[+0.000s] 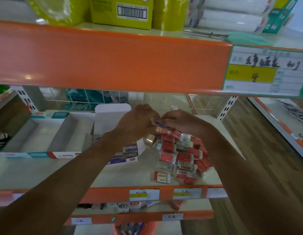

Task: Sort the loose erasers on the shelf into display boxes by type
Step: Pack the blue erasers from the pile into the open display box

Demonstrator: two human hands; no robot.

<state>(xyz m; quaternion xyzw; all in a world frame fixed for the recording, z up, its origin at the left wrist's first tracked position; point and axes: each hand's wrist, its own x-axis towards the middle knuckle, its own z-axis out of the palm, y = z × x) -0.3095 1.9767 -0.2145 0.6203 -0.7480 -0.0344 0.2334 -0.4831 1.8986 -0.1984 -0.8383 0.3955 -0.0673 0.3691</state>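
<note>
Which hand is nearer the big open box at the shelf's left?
Left. The left hand sits right of the open box; the right hand is farther right, above the eraser pile.

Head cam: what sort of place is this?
Most likely a small shop aisle: orange-fronted shelves carry handwritten price tags, a barcoded pack sits up top, and wrapped erasers are heaped beside open display boxes.
</note>
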